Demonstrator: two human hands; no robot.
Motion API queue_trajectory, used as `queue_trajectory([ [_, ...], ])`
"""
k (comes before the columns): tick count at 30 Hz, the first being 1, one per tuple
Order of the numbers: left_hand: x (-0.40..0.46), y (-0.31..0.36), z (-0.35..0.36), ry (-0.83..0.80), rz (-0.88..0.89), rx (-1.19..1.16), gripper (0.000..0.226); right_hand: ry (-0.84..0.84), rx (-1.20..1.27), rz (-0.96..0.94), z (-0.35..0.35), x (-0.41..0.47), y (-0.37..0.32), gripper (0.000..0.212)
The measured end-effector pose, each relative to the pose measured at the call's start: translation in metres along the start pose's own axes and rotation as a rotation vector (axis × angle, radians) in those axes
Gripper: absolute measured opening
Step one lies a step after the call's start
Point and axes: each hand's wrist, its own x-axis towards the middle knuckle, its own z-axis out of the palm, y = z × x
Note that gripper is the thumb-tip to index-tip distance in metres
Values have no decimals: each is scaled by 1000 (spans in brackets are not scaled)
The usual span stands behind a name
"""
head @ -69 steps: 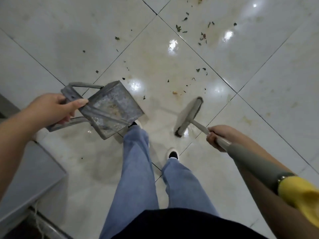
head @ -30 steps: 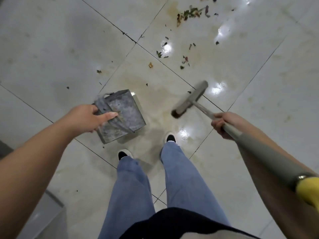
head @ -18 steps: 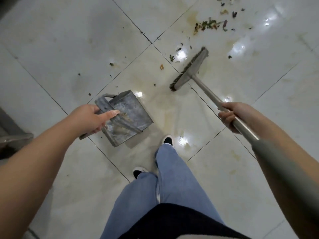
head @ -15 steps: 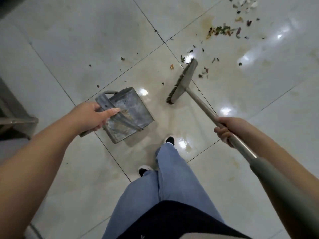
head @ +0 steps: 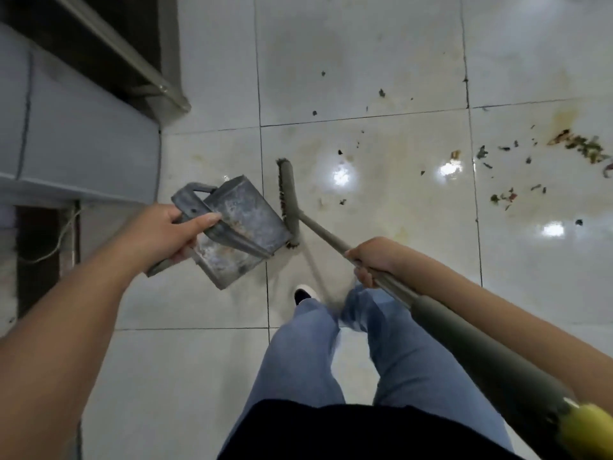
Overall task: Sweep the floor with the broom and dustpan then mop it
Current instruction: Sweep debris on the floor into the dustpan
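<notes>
My left hand (head: 166, 232) grips the handle of a grey metal dustpan (head: 240, 224), held tilted just above the white tile floor (head: 365, 61). My right hand (head: 373, 258) holds the grey shaft of the broom (head: 323, 234). The broom head (head: 288, 202) lies right against the dustpan's right edge, bristles facing it. A little dirt sits by the head's near end. Scattered leaf bits and debris (head: 577, 146) lie on the tiles at the right.
A grey cabinet or counter (head: 79, 137) with a metal-edged frame (head: 132, 58) stands at the left. A cord (head: 64, 234) hangs in a dark gap beneath it. My legs in blue jeans (head: 331, 353) stand just behind the dustpan.
The view has swung left toward the cabinet. The broom head has been drawn from the debris patch back to the dustpan's edge. My left hand still holds the dustpan.
</notes>
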Motion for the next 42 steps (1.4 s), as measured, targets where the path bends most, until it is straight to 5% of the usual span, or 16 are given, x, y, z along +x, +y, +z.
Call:
queue_trajectory([
  [6,8,-53,21,-67,-153,-185,59,-68,-115,97,4,44,-41,31],
  [16,25,-8,56,-159,-278,-169,59,196,-91,220,-211,33,-32,29],
  [22,29,23,68,-129,-268,-188,65,291,-120,170,-285,0,-33,9],
  [27,32,29,70,-144,-281,-186,59,162,-215,128,-241,8,-67,28],
  [35,42,12,47,-131,-275,-71,56,-175,-318,-13,-73,62,-151,21],
  [39,55,4,33,-116,-284,-72,54,-49,-432,2,-68,73,-172,23],
  [42,68,2,19,-139,-265,-101,51,28,-265,135,-116,64,-177,28],
])
